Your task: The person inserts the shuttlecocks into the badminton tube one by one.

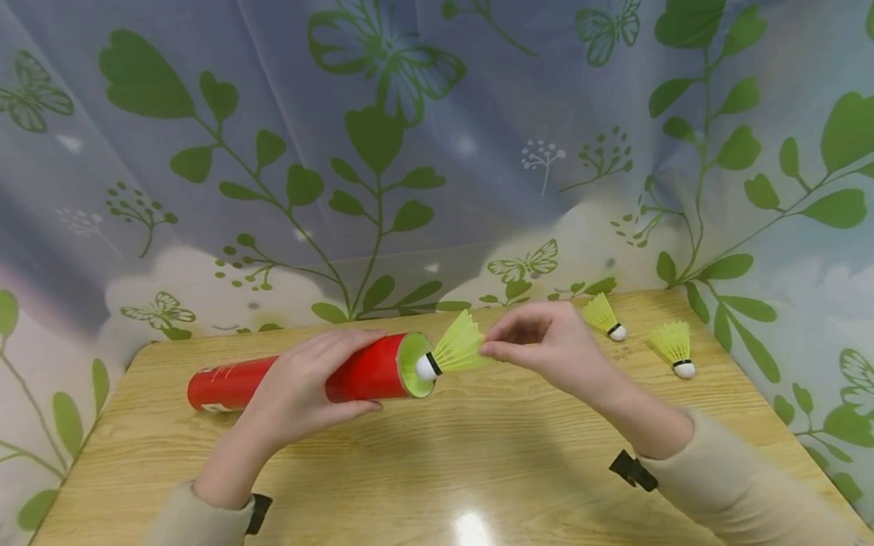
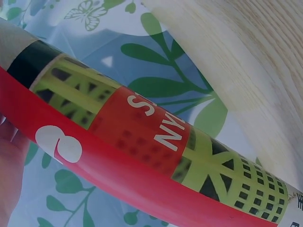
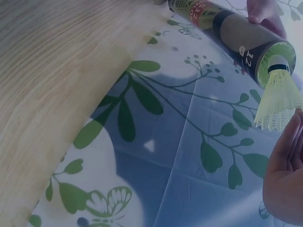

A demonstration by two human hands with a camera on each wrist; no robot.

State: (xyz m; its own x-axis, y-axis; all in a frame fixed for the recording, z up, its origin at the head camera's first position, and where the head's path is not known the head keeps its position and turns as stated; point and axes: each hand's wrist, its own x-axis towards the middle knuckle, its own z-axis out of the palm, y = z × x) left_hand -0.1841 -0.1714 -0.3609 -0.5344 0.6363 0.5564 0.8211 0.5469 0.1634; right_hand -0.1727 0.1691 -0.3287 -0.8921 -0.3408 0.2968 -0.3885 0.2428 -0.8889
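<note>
A red shuttlecock tube [image 1: 368,369] lies sideways above the wooden table, its open end facing right. My left hand [image 1: 301,386] grips it around the middle, fingers over the top and thumb along the near side. In the left wrist view the printed side of the tube [image 2: 142,127] fills the picture. With thumb and fingertips, my right hand [image 1: 550,349] pinches the skirt edge of a yellow shuttlecock [image 1: 452,347]. The white cork of this shuttlecock points left, right at the tube's mouth. The right wrist view shows the shuttlecock [image 3: 279,99] lined up with the opening.
Two more yellow shuttlecocks, one [image 1: 603,316] farther back and another [image 1: 673,347] to its right, lie on the table [image 1: 390,493] beyond the right hand. A curtain [image 1: 431,181] printed with leaves and butterflies hangs behind the table and along its sides.
</note>
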